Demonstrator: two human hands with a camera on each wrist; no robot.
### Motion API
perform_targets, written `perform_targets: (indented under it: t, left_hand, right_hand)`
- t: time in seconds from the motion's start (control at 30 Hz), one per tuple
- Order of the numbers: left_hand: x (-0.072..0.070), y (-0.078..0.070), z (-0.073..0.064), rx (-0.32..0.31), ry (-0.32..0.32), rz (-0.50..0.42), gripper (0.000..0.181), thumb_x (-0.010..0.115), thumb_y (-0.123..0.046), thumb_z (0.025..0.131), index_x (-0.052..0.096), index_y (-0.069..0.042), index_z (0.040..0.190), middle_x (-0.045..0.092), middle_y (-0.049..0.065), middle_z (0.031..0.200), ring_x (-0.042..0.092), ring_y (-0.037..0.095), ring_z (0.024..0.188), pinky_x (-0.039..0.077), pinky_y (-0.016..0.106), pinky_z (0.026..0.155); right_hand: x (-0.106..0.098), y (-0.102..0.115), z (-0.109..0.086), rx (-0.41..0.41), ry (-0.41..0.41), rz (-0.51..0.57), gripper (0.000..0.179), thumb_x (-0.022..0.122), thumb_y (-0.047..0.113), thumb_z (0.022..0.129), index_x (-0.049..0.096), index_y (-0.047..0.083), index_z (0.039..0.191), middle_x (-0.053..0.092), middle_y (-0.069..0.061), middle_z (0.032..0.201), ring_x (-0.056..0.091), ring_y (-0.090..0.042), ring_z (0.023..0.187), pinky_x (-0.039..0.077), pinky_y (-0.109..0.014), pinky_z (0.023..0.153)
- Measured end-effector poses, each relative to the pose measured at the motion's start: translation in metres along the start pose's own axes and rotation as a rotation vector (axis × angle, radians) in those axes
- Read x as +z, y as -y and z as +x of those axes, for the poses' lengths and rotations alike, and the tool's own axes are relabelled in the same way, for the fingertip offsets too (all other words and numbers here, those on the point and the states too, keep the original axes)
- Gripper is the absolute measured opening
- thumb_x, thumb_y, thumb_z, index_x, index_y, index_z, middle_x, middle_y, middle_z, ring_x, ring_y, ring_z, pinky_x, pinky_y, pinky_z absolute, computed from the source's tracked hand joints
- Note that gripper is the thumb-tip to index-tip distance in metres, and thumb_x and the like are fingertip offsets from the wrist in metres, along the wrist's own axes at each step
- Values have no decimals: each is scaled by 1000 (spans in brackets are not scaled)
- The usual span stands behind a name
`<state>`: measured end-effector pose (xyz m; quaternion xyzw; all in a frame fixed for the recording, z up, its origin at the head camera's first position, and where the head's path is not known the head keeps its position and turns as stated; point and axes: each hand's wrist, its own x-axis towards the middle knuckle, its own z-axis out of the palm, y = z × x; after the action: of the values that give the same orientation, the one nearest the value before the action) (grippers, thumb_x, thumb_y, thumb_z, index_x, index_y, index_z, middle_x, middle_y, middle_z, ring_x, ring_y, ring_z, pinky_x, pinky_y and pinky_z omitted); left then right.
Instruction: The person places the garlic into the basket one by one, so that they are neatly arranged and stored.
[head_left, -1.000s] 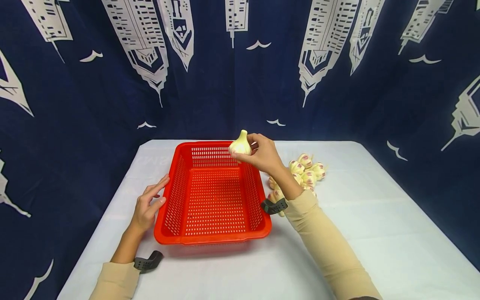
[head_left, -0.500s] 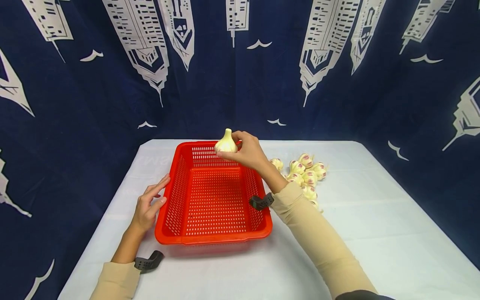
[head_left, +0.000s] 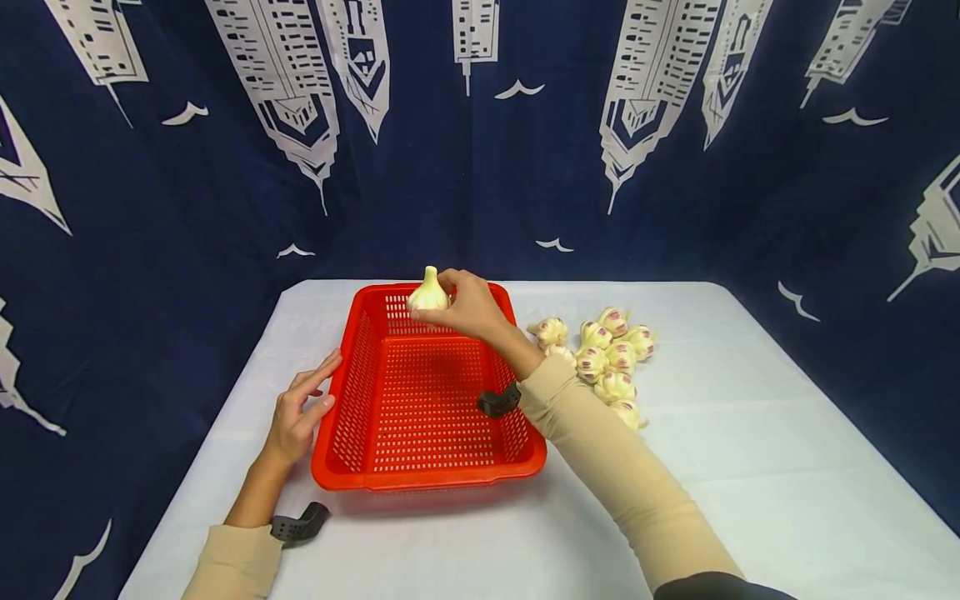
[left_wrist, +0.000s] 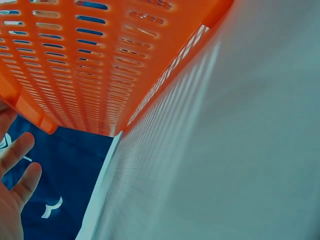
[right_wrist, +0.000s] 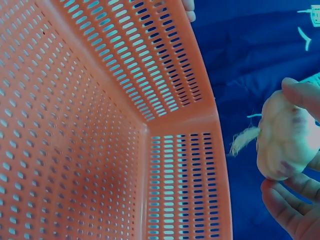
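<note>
My right hand (head_left: 471,307) pinches a pale garlic bulb (head_left: 429,293) between thumb and fingers, its stem pointing up in the head view. The bulb is over the far end of a red perforated plastic basket (head_left: 382,480). In the right wrist view the garlic bulb (right_wrist: 285,135) shows purple marks and a tuft of roots, with the basket's slotted wall (right_wrist: 187,180) beside it. My left hand (head_left: 294,417) lies against the basket's left rim with fingers extended. The left wrist view catches its fingers (left_wrist: 17,152) next to the basket's slotted side (left_wrist: 75,65).
Several garlic bulbs (head_left: 621,357) lie in a loose pile to the right of the basket. A white cloth covers the table (head_left: 750,442). Behind it hangs a dark blue curtain (head_left: 525,167) with white building prints. Each wrist wears a black band (head_left: 300,525).
My right hand has carried the garlic bulb leftward over the basket's far end, dipping slightly at the last. More of the garlic pile shows now. The left hand stays at the rim.
</note>
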<state>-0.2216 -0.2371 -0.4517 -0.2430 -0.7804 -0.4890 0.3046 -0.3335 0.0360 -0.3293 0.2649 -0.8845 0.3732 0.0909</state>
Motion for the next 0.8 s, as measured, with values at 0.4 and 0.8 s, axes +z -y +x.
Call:
perform_targets:
  t: [0.4, 0.8]
  left_hand:
    - [0, 1, -1, -2, -3, 3, 52, 51, -2, 81, 60, 5, 132, 54, 22, 138, 53, 18, 104, 39, 25, 80]
    - [-2, 0, -1, -1, 3, 2, 52, 52, -2, 81, 60, 3, 132, 54, 20, 139, 53, 25, 103, 40, 28, 78]
  right_hand:
    - [22, 5, 16, 56, 93, 17, 60, 84, 29, 76, 61, -1, 121, 66, -11, 109, 61, -20, 90, 52, -23, 68]
    - [43, 5, 23, 99, 61, 90, 55, 83, 29, 78, 62, -1, 119, 68, -11, 105, 63, -19, 88, 52, -23, 71]
